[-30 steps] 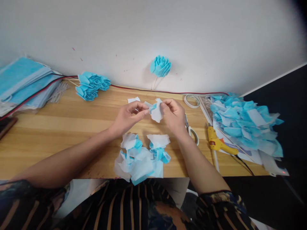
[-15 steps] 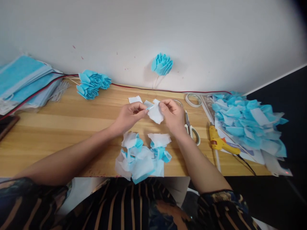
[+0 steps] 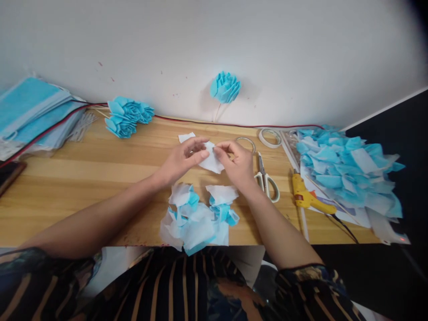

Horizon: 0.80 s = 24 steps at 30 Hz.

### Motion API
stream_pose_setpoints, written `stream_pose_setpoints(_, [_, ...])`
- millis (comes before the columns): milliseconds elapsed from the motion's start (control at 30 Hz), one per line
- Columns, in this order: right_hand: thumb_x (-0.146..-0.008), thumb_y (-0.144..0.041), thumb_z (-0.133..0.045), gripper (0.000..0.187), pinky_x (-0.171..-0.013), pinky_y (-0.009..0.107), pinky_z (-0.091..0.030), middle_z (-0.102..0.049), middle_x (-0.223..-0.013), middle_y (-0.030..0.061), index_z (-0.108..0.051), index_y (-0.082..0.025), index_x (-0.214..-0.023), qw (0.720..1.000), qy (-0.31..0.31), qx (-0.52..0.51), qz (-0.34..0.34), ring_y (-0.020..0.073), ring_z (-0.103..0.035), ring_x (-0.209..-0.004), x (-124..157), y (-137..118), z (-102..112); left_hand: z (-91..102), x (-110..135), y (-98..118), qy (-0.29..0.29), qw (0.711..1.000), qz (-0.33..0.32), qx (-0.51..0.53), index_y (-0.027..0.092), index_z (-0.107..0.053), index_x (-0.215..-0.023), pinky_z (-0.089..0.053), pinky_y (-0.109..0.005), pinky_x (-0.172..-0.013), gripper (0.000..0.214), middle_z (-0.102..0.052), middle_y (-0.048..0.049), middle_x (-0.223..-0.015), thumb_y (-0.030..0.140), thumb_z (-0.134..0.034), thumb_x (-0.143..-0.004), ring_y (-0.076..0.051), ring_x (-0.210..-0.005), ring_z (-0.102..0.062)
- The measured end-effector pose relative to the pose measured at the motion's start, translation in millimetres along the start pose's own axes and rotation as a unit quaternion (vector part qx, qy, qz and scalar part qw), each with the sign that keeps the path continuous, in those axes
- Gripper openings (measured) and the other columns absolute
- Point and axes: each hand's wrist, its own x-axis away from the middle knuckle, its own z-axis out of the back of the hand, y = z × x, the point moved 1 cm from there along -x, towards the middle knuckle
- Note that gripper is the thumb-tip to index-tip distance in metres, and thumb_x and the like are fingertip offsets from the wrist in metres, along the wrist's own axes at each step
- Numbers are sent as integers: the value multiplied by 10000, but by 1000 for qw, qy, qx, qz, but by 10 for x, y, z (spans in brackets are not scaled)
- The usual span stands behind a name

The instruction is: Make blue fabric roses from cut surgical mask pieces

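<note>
A small white fabric piece (image 3: 212, 163) hangs between my hands above the middle of the table. My right hand (image 3: 236, 163) pinches its upper right edge between thumb and fingers. At its left edge is my left hand (image 3: 187, 159), thumb and fingers apart; whether the thumb touches the piece I cannot tell. Behind my left fingers lies another white scrap (image 3: 186, 137). Closer to me, loose white and blue fabric pieces (image 3: 199, 225) lie in a heap at the table's front edge. Scissors (image 3: 264, 178) with pale handles rest just right of my right hand.
Blue fabric flowers (image 3: 125, 117) lie at the back left, and one flower (image 3: 225, 88) stands on a stick by the wall. Face masks (image 3: 31, 111) are stacked far left. On the right are tape rolls (image 3: 270, 138), a yellow glue gun (image 3: 309, 198) and a blue petal pile (image 3: 351, 165).
My left fingers have spread apart from their pinch on the fabric. The piece has turned and shifted slightly left in my right hand.
</note>
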Motion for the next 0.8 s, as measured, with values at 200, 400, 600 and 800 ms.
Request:
stream_pose_setpoints(200, [-889,-324,-707,88,-769,300,-531,-755,-822,-21,-751,-265,-937,999,-27,6,26,166,-686,-758,21,-14,-43,-63,-8,-91,-23,999,43,24,161,-714,-1000,-499,-270,-708,329,-723,-37,-885,376,-794,-765,-150,-778,-637])
stream_pose_setpoints(400, [-1013,-413,-508,286,-823,332,-571,-757,-993,21,-659,-282,-1217,998,-1,-61,-9,188,-707,-934,-22,77,30,22,-85,-130,75,984,58,150,161,-644,-836,-510,-243,-663,228,-675,3,-784,307,-794,-746,-114,-705,-620])
stream_pose_setpoints(600, [-907,-178,-597,375,-1082,514,-476,-634,-1390,56,-600,-320,-1254,984,-24,73,160,278,-558,-1320,-60,49,53,49,-100,-106,74,964,90,238,152,-620,-893,-525,-229,-588,266,-716,-36,-874,275,-805,-747,-129,-730,-671])
stream_pose_setpoints(800, [-902,-195,-651,171,-1078,537,-456,-621,-1368,30,-667,-321,-1017,974,-43,103,198,288,-532,-1328,-65,89,24,23,-78,-87,57,965,102,236,155,-613,-929,-529,-228,-599,252,-712,-25,-876,241,-787,-768,-121,-713,-678])
